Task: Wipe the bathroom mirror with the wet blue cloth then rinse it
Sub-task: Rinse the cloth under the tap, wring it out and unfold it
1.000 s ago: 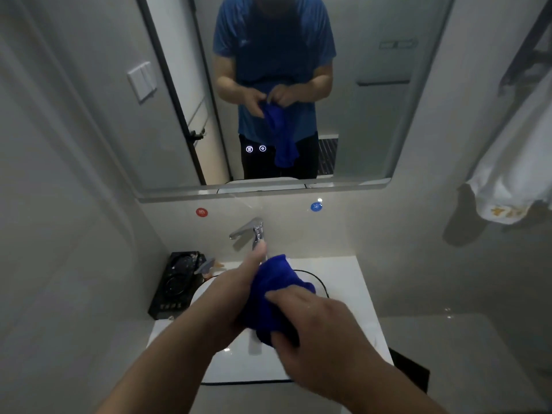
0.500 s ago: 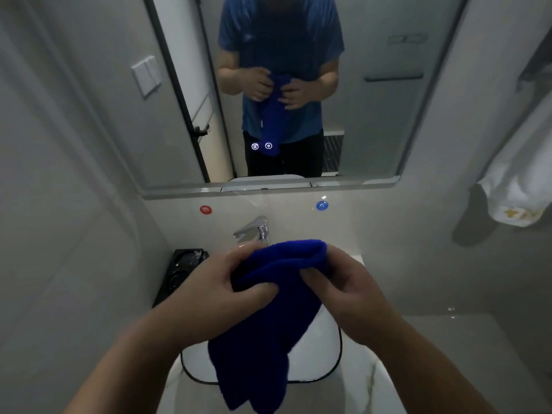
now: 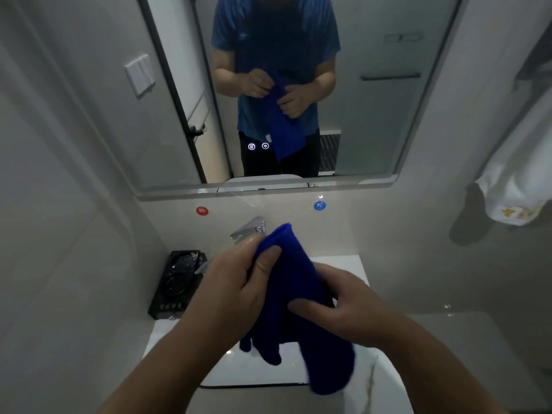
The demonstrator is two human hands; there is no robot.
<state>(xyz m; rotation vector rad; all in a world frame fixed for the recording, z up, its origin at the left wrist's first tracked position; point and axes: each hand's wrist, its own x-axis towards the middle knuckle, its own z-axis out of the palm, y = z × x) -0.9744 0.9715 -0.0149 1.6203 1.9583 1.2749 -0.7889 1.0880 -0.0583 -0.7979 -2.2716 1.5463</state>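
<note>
The blue cloth (image 3: 298,297) hangs between my two hands above the white sink (image 3: 263,375). My left hand (image 3: 233,288) pinches its upper folded edge, thumb on the front. Lower and to the right, my right hand (image 3: 340,309) grips the cloth's middle, and the loose end dangles below it. The mirror (image 3: 373,115) fills the wall ahead and reflects a person in a blue shirt holding the cloth. A chrome tap (image 3: 249,228) stands just behind the cloth's top.
A black tray (image 3: 176,285) sits on the counter left of the sink. Red (image 3: 202,210) and blue (image 3: 320,205) round markers are on the wall under the mirror. A white towel (image 3: 519,174) hangs at the right. The wall stands close on the left.
The cloth went from bunched in both hands to spread out, and is now held more upright. My right hand slid down to its middle while my left keeps the top edge.
</note>
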